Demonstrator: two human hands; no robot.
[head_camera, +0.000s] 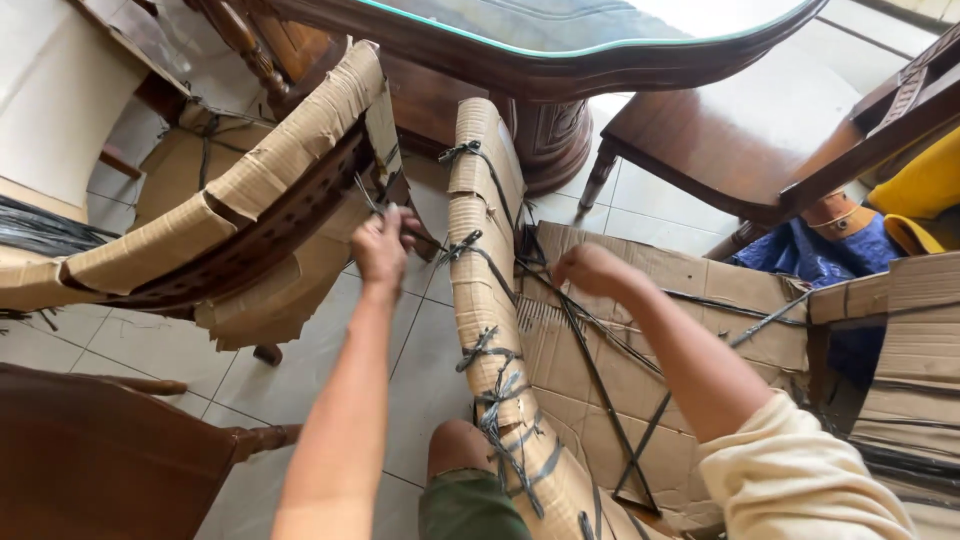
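A wooden chair wrapped in brown cardboard (485, 260) stands in front of me, bound with dark plastic straps (492, 375). My left hand (383, 245) is closed on a strap end near the left cardboard-covered chair back (270, 170). My right hand (590, 268) is closed on straps beside the wrapped upright, over a flat cardboard sheet (690, 330) crossed by more straps. My knee (455, 445) shows at the bottom.
A dark wooden table with a glass top (560, 50) stands ahead on a carved pedestal. Bare wooden chairs sit at right (740, 140) and lower left (90, 450). Blue and yellow cloth (840, 250) lies at right beside stacked cardboard (910, 370). The floor is pale tile.
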